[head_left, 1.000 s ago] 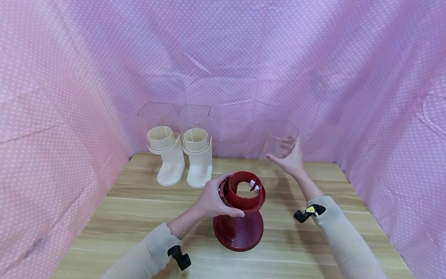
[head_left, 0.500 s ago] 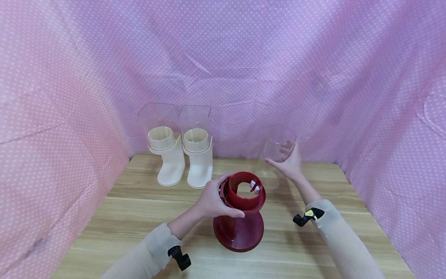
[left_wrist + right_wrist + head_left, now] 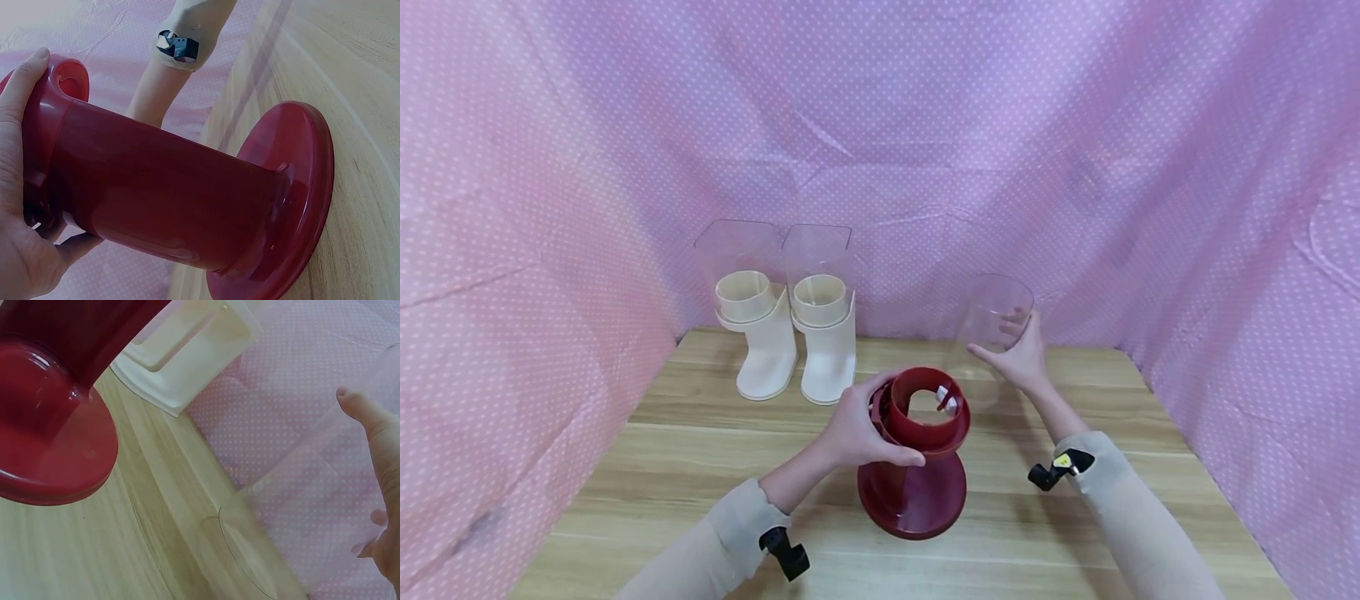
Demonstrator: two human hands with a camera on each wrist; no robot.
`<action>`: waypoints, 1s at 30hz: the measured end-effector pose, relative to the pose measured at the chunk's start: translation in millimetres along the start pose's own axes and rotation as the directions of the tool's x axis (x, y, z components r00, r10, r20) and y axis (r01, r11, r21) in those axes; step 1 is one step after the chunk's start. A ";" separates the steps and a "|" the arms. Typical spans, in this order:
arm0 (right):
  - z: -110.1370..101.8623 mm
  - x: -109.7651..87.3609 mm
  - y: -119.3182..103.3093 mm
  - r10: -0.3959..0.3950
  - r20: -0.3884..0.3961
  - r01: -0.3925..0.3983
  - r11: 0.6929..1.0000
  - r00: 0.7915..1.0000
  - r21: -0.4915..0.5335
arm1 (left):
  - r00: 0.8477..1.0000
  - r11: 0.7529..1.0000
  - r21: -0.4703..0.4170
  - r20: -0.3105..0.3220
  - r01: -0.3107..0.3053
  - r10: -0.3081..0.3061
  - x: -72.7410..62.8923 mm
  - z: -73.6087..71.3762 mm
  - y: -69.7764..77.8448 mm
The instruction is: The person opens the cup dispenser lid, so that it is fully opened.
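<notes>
In the head view a red stand [image 3: 912,497] with a round base and an open ring on top is upright on the table. My left hand [image 3: 856,423] grips it around the upper part, thumb across the front; the left wrist view shows its red column [image 3: 156,187]. Farther back and to the right, my right hand [image 3: 1026,357] holds a clear cylinder [image 3: 988,321] by its side, thumb and fingers spread around it. The cylinder's lower rim is close to the tabletop in the right wrist view; I cannot tell whether it touches.
Two cream stands, one left [image 3: 765,362] and one right [image 3: 830,367], rest side by side at the back left. Each has a cream ring and a clear angular container above it. A pink dotted curtain [image 3: 880,125] surrounds the wooden table [image 3: 700,450].
My right hand has moved down and slightly left with the clear cylinder. My left hand and the red stand have stayed nearly still.
</notes>
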State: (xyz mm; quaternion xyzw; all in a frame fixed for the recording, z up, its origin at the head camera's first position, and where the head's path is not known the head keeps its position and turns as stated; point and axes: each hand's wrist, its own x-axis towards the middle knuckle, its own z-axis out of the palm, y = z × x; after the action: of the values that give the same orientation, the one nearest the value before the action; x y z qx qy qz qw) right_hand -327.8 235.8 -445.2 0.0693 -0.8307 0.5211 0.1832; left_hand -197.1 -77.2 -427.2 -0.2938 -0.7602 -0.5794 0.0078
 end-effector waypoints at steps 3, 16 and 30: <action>0.4 -1.0 1.2 0.006 0.005 -0.005 1.000 1.000 -0.004 | 1.000 1.000 0.004 0.002 -0.003 0.003 0.0 -0.1 0.9; 3.6 -4.2 9.3 0.017 0.004 -0.017 0.999 1.000 -0.033 | 1.000 1.000 0.005 -0.003 -0.002 0.002 -1.8 0.9 0.3; 5.4 -8.2 15.5 0.020 0.014 -0.020 1.000 1.000 -0.019 | 1.000 1.000 0.008 -0.003 0.006 -0.006 -2.2 1.3 0.9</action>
State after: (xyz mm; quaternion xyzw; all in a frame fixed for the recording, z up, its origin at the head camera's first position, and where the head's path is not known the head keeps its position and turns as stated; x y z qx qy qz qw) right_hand -326.2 237.3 -463.4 0.0631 -0.8374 0.5147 0.1726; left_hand -194.5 -76.8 -427.7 -0.2908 -0.7635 -0.5766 0.0086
